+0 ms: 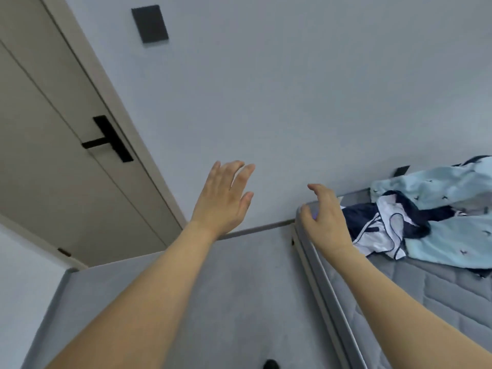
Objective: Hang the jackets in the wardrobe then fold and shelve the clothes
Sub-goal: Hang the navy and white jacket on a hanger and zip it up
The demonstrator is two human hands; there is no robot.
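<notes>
- While both hands are empty, the step in hand looks like a reach for the next garment, so the folding part of the task is probably under way or about to start.
- Left hand (223, 198) is raised in the air before the pale wall (292, 89), fingers straight and spread, holding nothing.
- Right hand (323, 217) hovers over the near corner of the mattress (399, 288), fingers loosely curled and apart, gripping nothing; whether its fingertips touch the mattress edge I cannot tell.
- Clothes lie heaped at the mattress's far end against the wall: a navy-and-white garment (380, 230) just beside the right hand, and a light-blue printed garment (439, 209) behind it and partly under it.
- Next move, I judge, calls for the right hand to go a little further right and pinch the navy-and-white garment, lifting it free of the blue one.
- Open room: grey floor (239, 288) lies between the mattress's left edge and the closed door (53, 129); no wardrobe or shelf is in view.
</notes>
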